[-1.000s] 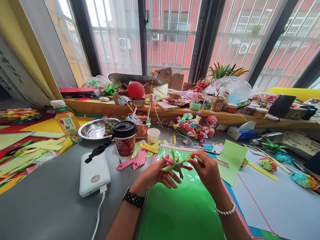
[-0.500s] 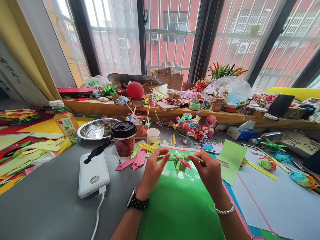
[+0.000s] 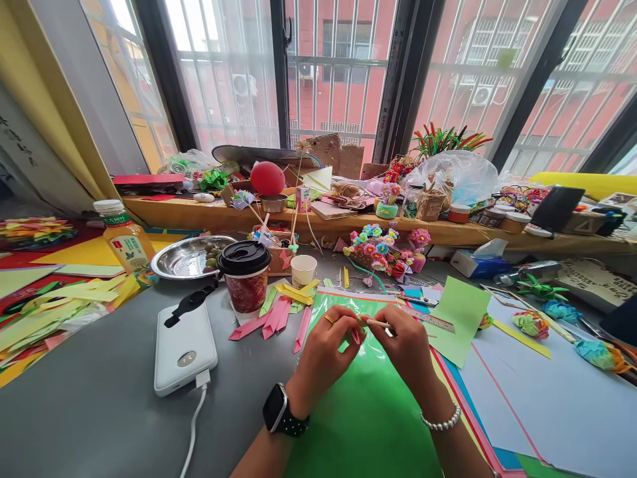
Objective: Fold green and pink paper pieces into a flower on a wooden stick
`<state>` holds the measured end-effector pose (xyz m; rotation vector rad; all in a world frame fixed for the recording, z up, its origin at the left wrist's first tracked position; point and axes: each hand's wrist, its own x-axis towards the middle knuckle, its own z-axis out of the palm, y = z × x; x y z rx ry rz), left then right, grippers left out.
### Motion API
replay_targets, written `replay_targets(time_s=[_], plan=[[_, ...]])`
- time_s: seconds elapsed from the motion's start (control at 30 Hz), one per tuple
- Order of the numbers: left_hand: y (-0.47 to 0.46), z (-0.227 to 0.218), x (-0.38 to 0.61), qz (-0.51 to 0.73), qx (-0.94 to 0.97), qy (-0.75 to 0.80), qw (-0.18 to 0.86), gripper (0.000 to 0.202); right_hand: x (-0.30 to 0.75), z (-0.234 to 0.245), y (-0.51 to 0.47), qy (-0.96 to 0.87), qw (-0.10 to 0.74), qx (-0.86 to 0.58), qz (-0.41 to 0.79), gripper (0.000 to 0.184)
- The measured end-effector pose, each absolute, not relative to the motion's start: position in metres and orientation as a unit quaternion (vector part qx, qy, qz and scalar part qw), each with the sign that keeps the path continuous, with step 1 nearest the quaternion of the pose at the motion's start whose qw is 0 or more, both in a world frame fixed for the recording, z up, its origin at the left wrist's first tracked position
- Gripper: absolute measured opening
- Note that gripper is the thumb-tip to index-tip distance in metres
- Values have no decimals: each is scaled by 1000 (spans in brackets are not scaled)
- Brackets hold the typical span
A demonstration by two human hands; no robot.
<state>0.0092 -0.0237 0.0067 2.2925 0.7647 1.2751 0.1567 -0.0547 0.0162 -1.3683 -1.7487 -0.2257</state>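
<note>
My left hand (image 3: 323, 348), with a ring and a black-strapped watch, pinches a folded pink-and-green paper piece (image 3: 355, 336). Most of that paper is hidden behind its curled fingers. Close on the right, my right hand (image 3: 407, 342) is closed round a thin pale stick (image 3: 377, 323), whose tip lies by the paper. Both hands are above a shiny green sheet (image 3: 368, 411). Folded pink paper strips (image 3: 277, 317) lie left of my left hand, with yellow strips (image 3: 298, 292) behind them.
A lidded coffee cup (image 3: 245, 282) and a small paper cup (image 3: 303, 269) stand behind the strips. The white power bank (image 3: 186, 348) lies at left with its cable. A metal dish (image 3: 172, 262) and juice bottle (image 3: 127, 239) are farther left. Light green paper (image 3: 460, 318) lies at right.
My hands have come closer together. The left hand has moved right and turned over the folded paper, now mostly covering it. A pink strip beside it has come into view.
</note>
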Motion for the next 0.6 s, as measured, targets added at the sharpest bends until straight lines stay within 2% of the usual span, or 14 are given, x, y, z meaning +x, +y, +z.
replay_targets(time_s=[0.33,0.6], plan=[[-24,8,7,532,798,261,111,11,156,21,-58,-719,485,-499,-11,13],[-23,9,8,568,785,229,97,21,156,24,-60,-732,512,-450,-4,13]])
